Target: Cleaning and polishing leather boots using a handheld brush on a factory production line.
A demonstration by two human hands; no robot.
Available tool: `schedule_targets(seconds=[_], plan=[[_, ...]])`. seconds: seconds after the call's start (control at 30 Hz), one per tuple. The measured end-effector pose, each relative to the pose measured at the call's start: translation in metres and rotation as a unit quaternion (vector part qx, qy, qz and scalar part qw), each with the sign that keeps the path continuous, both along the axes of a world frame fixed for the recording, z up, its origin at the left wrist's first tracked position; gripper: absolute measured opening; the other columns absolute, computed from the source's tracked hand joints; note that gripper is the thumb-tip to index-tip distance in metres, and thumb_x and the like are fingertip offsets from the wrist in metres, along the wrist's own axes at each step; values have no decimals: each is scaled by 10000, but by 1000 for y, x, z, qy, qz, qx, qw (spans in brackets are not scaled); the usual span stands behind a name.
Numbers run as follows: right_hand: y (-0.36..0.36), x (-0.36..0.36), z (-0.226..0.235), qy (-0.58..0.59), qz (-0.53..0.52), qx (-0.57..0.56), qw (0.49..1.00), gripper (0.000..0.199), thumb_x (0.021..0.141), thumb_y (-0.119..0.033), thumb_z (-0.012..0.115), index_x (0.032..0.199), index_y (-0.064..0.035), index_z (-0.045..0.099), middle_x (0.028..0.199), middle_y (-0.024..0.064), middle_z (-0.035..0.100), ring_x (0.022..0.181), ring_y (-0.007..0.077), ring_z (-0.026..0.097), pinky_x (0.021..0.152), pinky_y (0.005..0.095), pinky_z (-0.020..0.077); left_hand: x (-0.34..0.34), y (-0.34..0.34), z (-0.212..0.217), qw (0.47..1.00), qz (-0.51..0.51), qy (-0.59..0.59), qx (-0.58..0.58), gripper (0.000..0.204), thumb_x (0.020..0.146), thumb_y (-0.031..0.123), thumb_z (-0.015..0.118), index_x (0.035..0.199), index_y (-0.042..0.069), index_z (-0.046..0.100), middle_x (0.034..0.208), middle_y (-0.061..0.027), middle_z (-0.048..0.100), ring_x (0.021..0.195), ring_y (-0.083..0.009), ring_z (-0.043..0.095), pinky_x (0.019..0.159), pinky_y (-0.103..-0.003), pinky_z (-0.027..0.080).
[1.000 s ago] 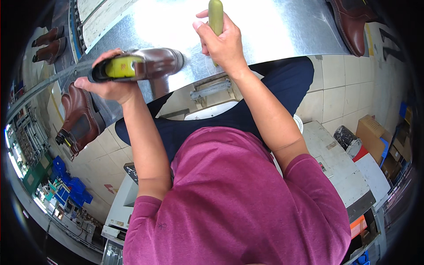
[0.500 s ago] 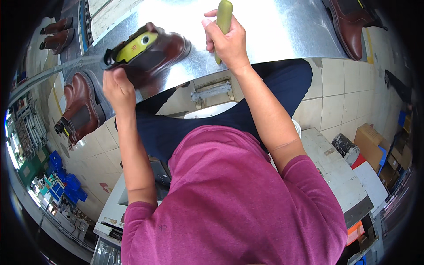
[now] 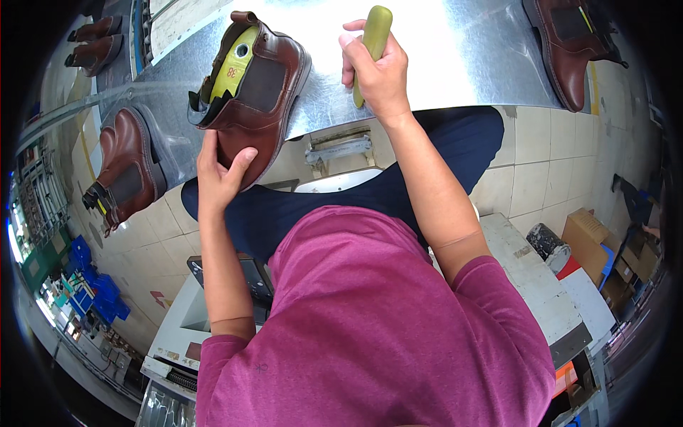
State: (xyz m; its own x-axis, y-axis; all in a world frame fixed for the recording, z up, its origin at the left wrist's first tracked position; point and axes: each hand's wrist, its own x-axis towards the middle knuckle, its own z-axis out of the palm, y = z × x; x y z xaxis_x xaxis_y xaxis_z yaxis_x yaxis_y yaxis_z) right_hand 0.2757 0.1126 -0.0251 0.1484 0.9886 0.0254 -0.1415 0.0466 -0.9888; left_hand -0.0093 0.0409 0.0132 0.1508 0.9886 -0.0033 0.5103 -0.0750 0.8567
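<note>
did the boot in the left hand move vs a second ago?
Yes. The brown boot has been tipped up on the metal table, opening now facing up and the left hand cupping its lower end at the table edge.

Boot (image 3: 256, 92): glossy brown leather, matt elastic side panel. Worktable (image 3: 455, 57): shiny sheet metal. Tool handle (image 3: 373, 35): smooth olive plastic.
</note>
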Motion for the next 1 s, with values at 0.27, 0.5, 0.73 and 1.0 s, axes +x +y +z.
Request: schedule_targets(seconds=[0.27,0.5,0.73,1.0], plan=[[2,0,1,-1,-8,21,1000,247,972,-251,659,1088,-42,600,633,14,590,510,100,587,483,248,481,58,35,-15,994,38,-98,34,639,941,215,727,1461,-51,469,1341,-152,632,1224,-182,579,1059,-322,433],[-9,11,2,179,-62,-22,982,339,983,-287,646,1129,11,576,690,75,573,492,164,545,470,304,459,144,75,-19,959,86,-271,-6,597,1003,213,658,1489,-49,433,1379,-144,592,1278,-167,532,1073,-296,416],[-61,49,18,186,-109,-70,974,354,1013,-335,576,1099,9,563,675,80,569,499,175,562,463,306,472,120,59,-34,939,52,-339,-3,529,978,129,678,1444,-41,494,1360,-168,615,1269,-211,576,1072,-335,466],[-86,46,38,60,-102,-94,988,507,1061,-449,435,1103,34,583,708,157,670,660,186,618,653,322,500,106,30,-22,958,169,-232,-15,303,983,101,665,1244,-50,641,1150,-138,707,1083,-184,672,950,-311,529]])
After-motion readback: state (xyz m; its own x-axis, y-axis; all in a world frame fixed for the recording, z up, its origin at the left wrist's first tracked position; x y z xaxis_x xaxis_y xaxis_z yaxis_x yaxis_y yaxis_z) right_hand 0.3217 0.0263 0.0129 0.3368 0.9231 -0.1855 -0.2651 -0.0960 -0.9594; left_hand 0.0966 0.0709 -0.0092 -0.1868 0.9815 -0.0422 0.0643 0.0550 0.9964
